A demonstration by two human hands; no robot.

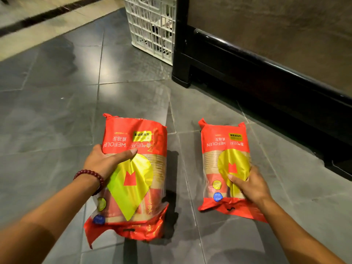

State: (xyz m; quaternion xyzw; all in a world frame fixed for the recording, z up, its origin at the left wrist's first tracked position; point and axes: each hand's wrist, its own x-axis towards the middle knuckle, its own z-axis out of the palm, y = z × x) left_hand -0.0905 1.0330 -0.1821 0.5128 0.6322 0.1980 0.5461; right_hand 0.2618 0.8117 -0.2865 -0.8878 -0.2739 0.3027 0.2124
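I hold two red-and-yellow plastic packs of stacked paper cups above a grey tiled floor. My left hand (103, 161), with a dark red bead bracelet on the wrist, grips the larger-looking left pack (139, 180) from its left side, thumb laid across the front. My right hand (249, 184) grips the right pack (222, 164) from its right side, thumb on the yellow patch. Both packs are upside down to me, their handle ends toward me.
A black cabinet base (247, 65) with a rounded rail runs along the right. A white plastic lattice crate (152, 25) stands on the floor beside its far corner. The grey tile floor (57, 103) stretches left, with a pale strip at the far left.
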